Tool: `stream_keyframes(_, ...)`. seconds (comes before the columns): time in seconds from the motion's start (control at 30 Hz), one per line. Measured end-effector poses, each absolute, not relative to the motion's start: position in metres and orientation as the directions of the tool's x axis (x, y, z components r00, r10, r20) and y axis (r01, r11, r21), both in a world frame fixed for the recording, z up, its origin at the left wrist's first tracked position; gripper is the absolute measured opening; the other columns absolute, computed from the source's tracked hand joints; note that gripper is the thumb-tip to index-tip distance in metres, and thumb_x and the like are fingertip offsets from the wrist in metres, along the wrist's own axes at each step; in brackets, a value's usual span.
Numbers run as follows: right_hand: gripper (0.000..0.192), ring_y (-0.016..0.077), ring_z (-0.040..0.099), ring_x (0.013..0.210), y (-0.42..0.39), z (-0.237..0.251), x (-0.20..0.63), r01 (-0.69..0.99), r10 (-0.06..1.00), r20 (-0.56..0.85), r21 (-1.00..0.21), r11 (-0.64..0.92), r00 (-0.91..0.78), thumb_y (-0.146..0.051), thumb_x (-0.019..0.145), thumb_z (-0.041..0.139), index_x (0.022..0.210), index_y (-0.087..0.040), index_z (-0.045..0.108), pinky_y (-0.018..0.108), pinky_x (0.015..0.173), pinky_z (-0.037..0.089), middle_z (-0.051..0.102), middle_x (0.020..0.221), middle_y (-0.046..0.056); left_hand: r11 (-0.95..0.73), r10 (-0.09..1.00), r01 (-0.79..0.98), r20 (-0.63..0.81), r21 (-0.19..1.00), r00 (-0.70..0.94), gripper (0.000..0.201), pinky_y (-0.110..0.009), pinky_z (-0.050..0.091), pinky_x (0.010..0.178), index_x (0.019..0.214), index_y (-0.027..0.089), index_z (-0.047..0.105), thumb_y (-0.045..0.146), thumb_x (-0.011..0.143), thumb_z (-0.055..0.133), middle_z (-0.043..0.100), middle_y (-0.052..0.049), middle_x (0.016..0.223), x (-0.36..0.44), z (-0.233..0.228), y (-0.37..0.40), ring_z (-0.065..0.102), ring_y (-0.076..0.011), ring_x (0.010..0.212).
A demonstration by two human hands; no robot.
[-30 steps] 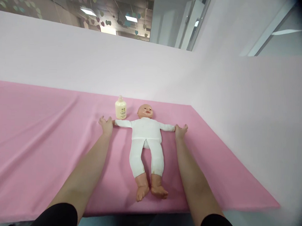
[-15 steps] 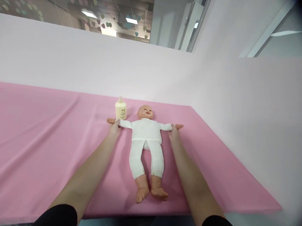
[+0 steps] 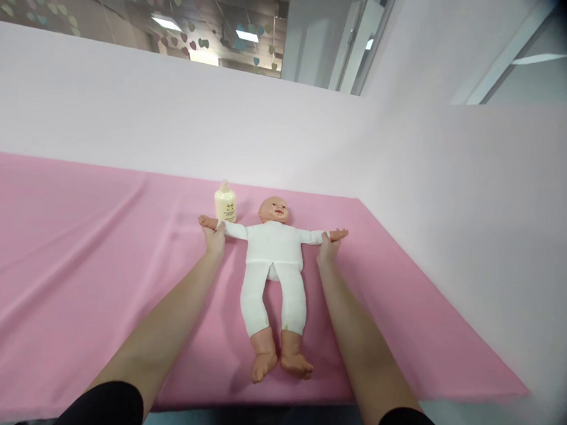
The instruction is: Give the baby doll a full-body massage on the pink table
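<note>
Two bare forearms with dark sleeves at the elbows reach forward from the near edge of a table draped in a pink cloth (image 3: 74, 272). Between them a baby doll (image 3: 274, 262) lies on its back in a white one-piece suit. Its bare feet point toward the near edge and its head toward the far edge, so its long axis runs straight away from the person, midway between the two arms. The doll's arms stretch out sideways, crossing that axis at right angles.

The left hand (image 3: 214, 239) is closed around the doll's wrist on the left side, where the white sleeve ends, with the doll's small hand poking out beyond the fingers. The right hand (image 3: 328, 247) grips the opposite wrist in the same way. Both hands sit equally far from the doll's body.

Just beyond the left hand, beside the doll's head, a cream-coloured bottle (image 3: 225, 204) stands upright. Past the far edge rises a pale pink wall, which also borders the table's right side.
</note>
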State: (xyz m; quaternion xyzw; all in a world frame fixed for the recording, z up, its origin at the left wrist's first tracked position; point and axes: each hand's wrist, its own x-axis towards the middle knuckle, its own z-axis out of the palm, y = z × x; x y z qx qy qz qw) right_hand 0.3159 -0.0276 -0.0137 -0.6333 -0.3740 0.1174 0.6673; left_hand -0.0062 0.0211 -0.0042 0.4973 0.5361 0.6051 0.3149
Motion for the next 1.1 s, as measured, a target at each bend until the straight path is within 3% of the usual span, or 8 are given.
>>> stream_keyframes(0.13,0.07,0.0179,0.027,0.137,-0.036,-0.001,0.301,0.391,0.614,0.496,-0.867,0.309,0.613,-0.028,0.079,0.042,0.141,-0.013,0.015,0.038,0.11,0.029,0.021,0.15,0.014,-0.309,0.89,0.164,0.345,0.937,-0.298,0.06,-0.03,0.042,0.101,0.137,0.017,0.018,0.026,0.086,0.05,0.041,-0.016,0.139,0.001,0.0,0.014,0.046,-0.0204,0.125)
stream_keyframes(0.37,0.054,0.0151,0.04,0.127,-0.045,0.002,0.277,0.57,0.715,0.643,-0.708,0.418,0.275,-0.018,0.08,0.039,0.134,-0.016,0.035,0.033,0.108,0.032,0.044,0.137,0.009,-0.483,0.861,0.453,0.502,0.749,0.086,0.057,-0.038,0.032,0.107,0.14,0.018,0.025,0.022,0.086,0.043,0.046,-0.012,0.133,0.019,0.001,0.005,0.042,-0.0218,0.126)
stream_keyframes(0.5,0.056,0.0162,0.045,0.119,-0.044,0.0,0.275,0.721,0.782,0.623,-0.531,0.446,-0.025,-0.005,0.072,0.033,0.122,-0.019,0.054,0.034,0.107,0.032,0.055,0.124,0.005,-0.579,0.81,0.59,0.48,0.563,0.336,0.049,-0.042,0.03,0.107,0.133,0.018,0.043,0.013,0.085,0.037,0.049,-0.011,0.127,0.03,0.001,0.004,0.041,-0.0242,0.121)
stream_keyframes(0.6,0.059,0.017,0.046,0.115,-0.041,-0.001,0.276,0.751,0.79,0.606,-0.478,0.455,-0.094,-0.002,0.069,0.032,0.12,-0.02,0.058,0.035,0.105,0.033,0.057,0.119,0.005,-0.613,0.785,0.619,0.469,0.491,0.405,0.048,-0.042,0.032,0.104,0.132,0.019,0.047,0.012,0.086,0.033,0.052,-0.011,0.12,0.034,0.0,0.005,0.044,-0.0243,0.114)
stream_keyframes(0.77,0.06,0.0174,0.045,0.117,-0.04,0.0,0.276,0.746,0.805,0.587,-0.501,0.439,-0.08,-0.003,0.069,0.033,0.121,-0.021,0.056,0.036,0.106,0.032,0.056,0.121,0.005,-0.606,0.792,0.629,0.45,0.488,0.413,0.049,-0.042,0.032,0.104,0.133,0.021,0.045,0.012,0.087,0.034,0.051,-0.011,0.12,0.032,-0.003,0.008,0.043,-0.0251,0.115)
stream_keyframes(0.87,0.051,0.0172,0.046,0.118,-0.04,0.0,0.276,0.663,0.797,0.6,-0.625,0.411,0.071,-0.01,0.076,0.037,0.125,-0.019,0.05,0.036,0.105,0.034,0.055,0.124,0.007,-0.561,0.823,0.604,0.457,0.565,0.337,0.049,-0.044,0.031,0.105,0.135,0.019,0.041,0.015,0.086,0.039,0.048,-0.012,0.128,0.031,-0.002,0.008,0.04,-0.0265,0.122)
stream_keyframes(1.0,0.054,0.0172,0.043,0.125,-0.037,0.0,0.282,0.45,0.764,0.565,-0.796,0.406,0.311,-0.022,0.08,0.043,0.133,-0.015,0.035,0.036,0.106,0.034,0.045,0.136,0.011,-0.519,0.845,0.412,0.523,0.749,0.113,0.05,-0.04,0.032,0.108,0.136,0.017,0.03,0.017,0.086,0.041,0.046,-0.012,0.132,0.031,0.002,0.004,0.042,-0.0216,0.125)
stream_keyframes(1.1,0.063,0.0179,0.035,0.132,-0.031,-0.001,0.291,0.356,0.71,0.517,-0.853,0.382,0.477,-0.026,0.078,0.045,0.137,-0.015,0.026,0.037,0.108,0.031,0.032,0.145,0.012,-0.416,0.887,0.235,0.449,0.878,-0.108,0.043,-0.035,0.037,0.105,0.13,0.02,0.03,0.024,0.089,0.042,0.048,-0.012,0.131,0.028,0.0,0.008,0.047,-0.0191,0.122)
